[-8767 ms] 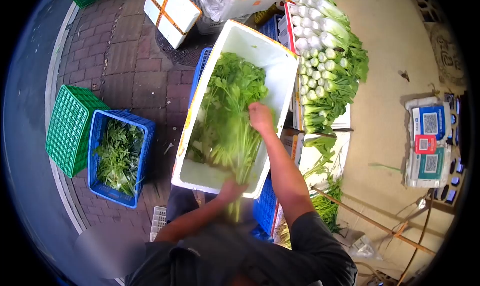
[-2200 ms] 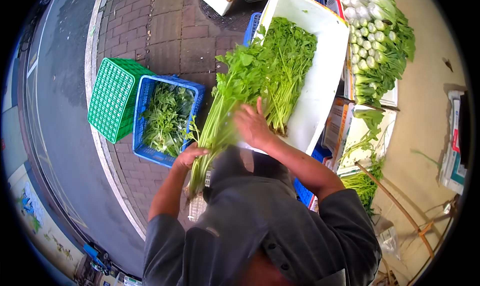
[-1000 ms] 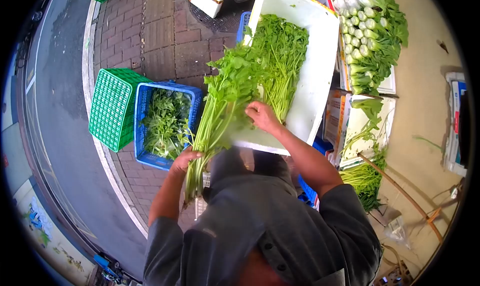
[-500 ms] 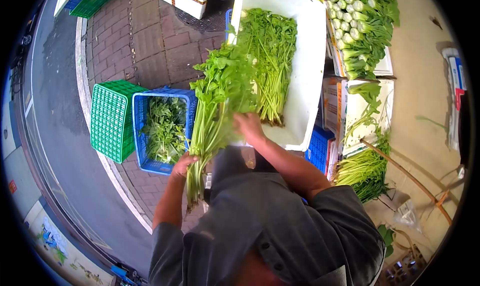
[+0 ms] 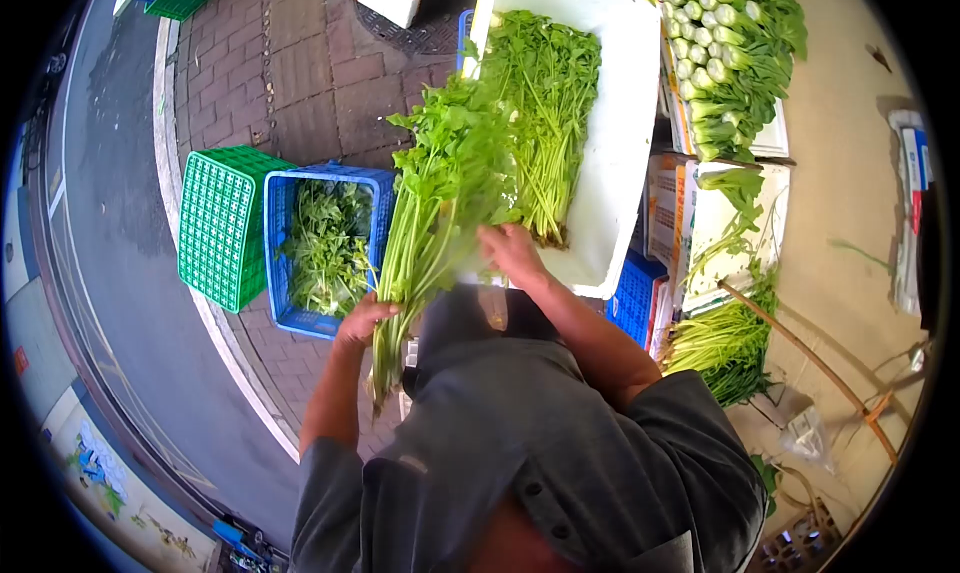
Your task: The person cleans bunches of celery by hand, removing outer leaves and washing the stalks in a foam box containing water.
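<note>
My left hand (image 5: 366, 320) is wrapped round the lower stalks of a big bunch of leafy celery (image 5: 412, 243), root ends down and leaves up. Just right of the bunch is my right hand (image 5: 512, 254), its fingers curled together beside blurred leaves and stems; what they pinch, if anything, cannot be made out. Behind it stands a white foam box (image 5: 625, 123), where more celery (image 5: 550, 123) lies along the left side. A blue crate (image 5: 384, 208) with loose green leaves and stems (image 5: 325, 243) sits left of the bunch.
An upturned green crate (image 5: 222, 233) touches the blue one, close to the kerb (image 5: 165, 123). At right lie stacked white-stemmed greens (image 5: 715, 43), a pale foam lid (image 5: 755, 213), a heap of thin green stalks (image 5: 720, 348) and a long stick (image 5: 810, 358).
My right hand has shifted slightly right, and the leaves beside it are still blurred by motion. My left hand keeps its hold on the celery bunch. The whole view has tilted a little.
</note>
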Demonstrator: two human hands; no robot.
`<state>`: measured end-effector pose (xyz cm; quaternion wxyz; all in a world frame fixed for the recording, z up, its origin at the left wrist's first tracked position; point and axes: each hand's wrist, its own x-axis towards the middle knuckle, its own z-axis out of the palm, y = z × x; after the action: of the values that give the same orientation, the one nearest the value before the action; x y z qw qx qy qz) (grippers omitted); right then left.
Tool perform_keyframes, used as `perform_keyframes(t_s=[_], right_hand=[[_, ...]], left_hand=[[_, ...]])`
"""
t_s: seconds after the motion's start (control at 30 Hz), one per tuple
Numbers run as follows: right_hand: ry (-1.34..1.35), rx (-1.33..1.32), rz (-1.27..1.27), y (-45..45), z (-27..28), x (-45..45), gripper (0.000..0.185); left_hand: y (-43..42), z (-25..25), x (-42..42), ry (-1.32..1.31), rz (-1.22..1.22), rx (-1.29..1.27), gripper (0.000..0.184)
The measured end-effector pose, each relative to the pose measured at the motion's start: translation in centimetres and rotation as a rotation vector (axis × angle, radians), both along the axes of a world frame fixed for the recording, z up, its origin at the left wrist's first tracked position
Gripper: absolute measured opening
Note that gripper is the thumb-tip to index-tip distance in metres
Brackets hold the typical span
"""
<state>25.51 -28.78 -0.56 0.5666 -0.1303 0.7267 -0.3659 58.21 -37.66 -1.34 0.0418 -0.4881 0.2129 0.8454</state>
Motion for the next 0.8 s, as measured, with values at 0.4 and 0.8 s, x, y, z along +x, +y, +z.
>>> perform_keyframes(t_s=[0.4, 0.8], right_hand=[[0.621, -0.424, 0.387, -1.4, -2.5, -0.8, 0.025], [0.735, -0.333, 0.767, -0.2, -3.5, 1.4, 0.028]], left_hand=[[0.0, 0.9, -0.7, 0.032, -0.018, -0.057, 0.065], [-0.6, 0.5, 0.1, 0.063, 0.000, 0.020, 0.067]])
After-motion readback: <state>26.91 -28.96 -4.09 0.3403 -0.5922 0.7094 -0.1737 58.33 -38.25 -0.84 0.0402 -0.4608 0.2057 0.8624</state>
